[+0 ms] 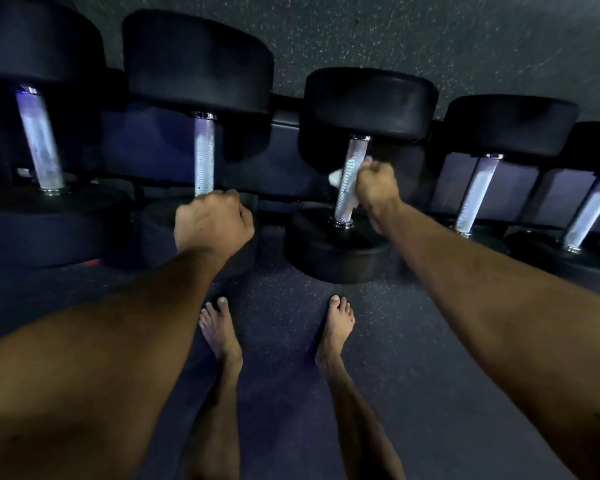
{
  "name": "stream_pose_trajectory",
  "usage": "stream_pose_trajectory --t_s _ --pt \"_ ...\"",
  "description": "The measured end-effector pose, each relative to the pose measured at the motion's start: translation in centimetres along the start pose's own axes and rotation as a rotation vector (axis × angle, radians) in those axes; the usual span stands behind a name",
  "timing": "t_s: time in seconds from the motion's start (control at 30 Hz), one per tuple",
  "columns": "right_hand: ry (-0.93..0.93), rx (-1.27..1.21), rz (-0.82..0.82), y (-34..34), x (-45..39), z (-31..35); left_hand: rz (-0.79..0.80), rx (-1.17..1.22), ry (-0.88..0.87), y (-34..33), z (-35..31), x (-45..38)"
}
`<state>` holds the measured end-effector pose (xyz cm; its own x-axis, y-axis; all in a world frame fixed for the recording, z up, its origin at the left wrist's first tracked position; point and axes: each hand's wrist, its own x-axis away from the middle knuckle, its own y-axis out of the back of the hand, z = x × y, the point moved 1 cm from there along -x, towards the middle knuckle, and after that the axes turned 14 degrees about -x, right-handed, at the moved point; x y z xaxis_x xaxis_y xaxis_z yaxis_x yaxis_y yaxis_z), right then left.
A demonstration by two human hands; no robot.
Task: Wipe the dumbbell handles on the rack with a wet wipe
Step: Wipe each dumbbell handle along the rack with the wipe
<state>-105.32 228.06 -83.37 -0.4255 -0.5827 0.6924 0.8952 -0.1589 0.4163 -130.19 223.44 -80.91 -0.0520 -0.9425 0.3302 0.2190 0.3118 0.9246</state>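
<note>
Five black dumbbells lie side by side on the rack point(284, 109), handles pointing toward the viewer; the third dumbbell point(368, 102) is taken as reference. Farthest left of it, the first dumbbell's handle point(39, 140) is bare and unattended. Next left of the reference, the second dumbbell's handle point(204, 155) is gripped at its near end by the left hand point(212, 223), fingers curled into a closed fist around the bar. On the reference dumbbell, the right hand point(376, 188) grips the knurled handle point(350, 178) at mid-length, fingers curled tight and pressed together, holding the white wet wipe point(338, 176) against the metal; wipe edges protrude at the handle's left side and below the fist. Right of the reference, the fourth handle point(477, 194) and fifth handle point(591, 211) are untouched. Below the reference, two bare feet point(336, 327) stand on the speckled floor point(291, 306).
</note>
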Motion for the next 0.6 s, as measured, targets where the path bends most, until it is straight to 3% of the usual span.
stream_pose_trajectory --t_s 0.1,0.2,0.3,0.43,0.6 --pt "-0.013 0.191 0.042 0.6 1.7 -1.7 0.004 0.022 0.0 0.1 0.0 0.1" --pt "0.064 0.266 -0.043 1.7 3.4 -1.7 0.008 0.065 0.009 0.4 0.1 0.2" --pt "0.146 0.175 -0.145 2.0 5.9 -1.5 0.029 0.183 0.013 0.9 0.8 0.3" --pt "0.186 -0.007 -0.032 -0.6 9.3 -1.0 0.051 0.484 0.091 1.8 3.0 1.6" --pt "0.133 -0.278 0.087 -6.8 13.1 0.5 -0.032 0.491 0.125 2.3 9.7 3.8"
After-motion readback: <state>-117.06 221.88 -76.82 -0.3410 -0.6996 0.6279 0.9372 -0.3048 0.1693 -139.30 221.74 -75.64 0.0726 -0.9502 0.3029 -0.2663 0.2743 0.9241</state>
